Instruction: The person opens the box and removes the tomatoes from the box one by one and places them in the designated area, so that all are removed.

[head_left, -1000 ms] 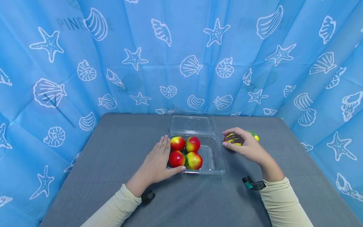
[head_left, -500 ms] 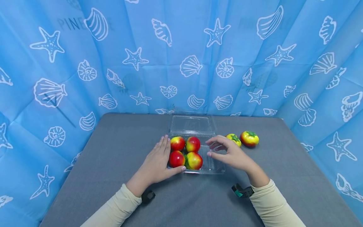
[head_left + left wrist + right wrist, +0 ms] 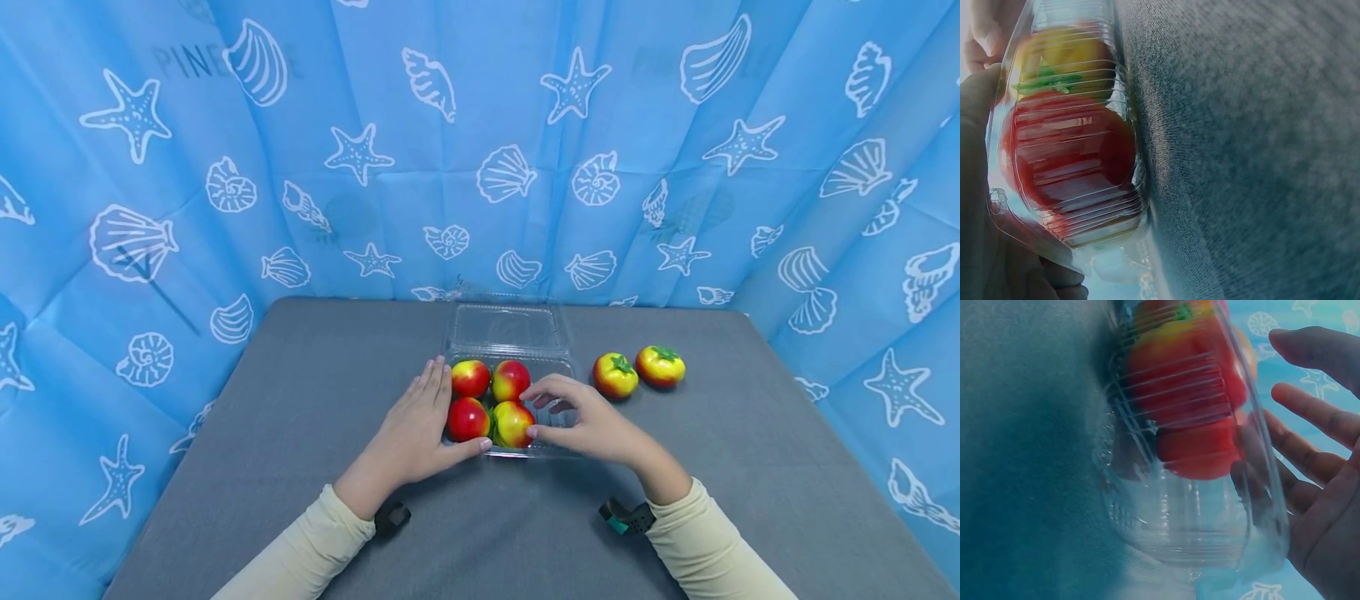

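Head view: a clear box (image 3: 558, 417) sits mid-counter (image 3: 262, 442) with its lid (image 3: 506, 327) swung back flat behind it. Four red-yellow fruits (image 3: 491, 402) fill its left half in a two-by-two block; two more loose fruits (image 3: 637, 371) lie side by side on the counter to the right, apart from the box. The left hand (image 3: 412, 433) lies flat against the box's left wall, fingers straight, thumb along the front edge, gripping nothing. The right hand (image 3: 588, 421) hovers over the box's right half, fingers loosely spread, fingertips by the near-right fruit, holding nothing.

Left wrist view: the box wall (image 3: 1072, 144) with a red fruit (image 3: 1066, 156) behind it, palm alongside.

Right wrist view: the open right hand (image 3: 1322, 462) beside the box (image 3: 1197, 506); fruit (image 3: 1191, 406) shows through the plastic.
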The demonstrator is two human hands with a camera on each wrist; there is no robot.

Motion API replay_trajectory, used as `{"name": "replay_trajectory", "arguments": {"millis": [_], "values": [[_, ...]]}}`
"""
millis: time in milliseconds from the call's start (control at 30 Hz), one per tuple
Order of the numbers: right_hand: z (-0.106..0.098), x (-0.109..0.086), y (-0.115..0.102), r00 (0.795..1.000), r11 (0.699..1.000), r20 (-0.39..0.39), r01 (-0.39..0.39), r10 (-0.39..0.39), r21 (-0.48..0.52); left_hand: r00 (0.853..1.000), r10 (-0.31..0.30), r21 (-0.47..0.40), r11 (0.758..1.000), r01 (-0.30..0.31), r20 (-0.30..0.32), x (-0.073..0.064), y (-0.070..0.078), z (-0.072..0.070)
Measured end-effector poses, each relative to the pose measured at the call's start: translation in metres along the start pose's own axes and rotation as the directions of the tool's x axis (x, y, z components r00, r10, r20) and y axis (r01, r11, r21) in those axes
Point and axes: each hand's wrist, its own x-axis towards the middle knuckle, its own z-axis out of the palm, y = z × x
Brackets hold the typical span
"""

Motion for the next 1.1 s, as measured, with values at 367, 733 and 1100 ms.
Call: {"name": "replay_trajectory", "arguments": {"millis": [367,733,1100], "values": [[0.0080,0.0012,0.0010,0.999,0.998,0.023,-0.046,0.046,-0.032,1.000,0.002,0.005,1.000,-0.002,0.004,0.0006,0.0004,-0.0002],[0.0109,0.0016,0.0051,0.999,0.998,0.013,-0.035,0.036,-0.047,1.000,0.006,0.012,1.000,-0.006,0.001,0.0009,-0.0002,0.0005],[0.0088,0.0024,0.0069,1.000,1.000,0.011,-0.017,0.017,-0.023,1.000,-0.002,0.006,1.000,0.002,0.013,0.0003,0.0010,-0.0012]]}}
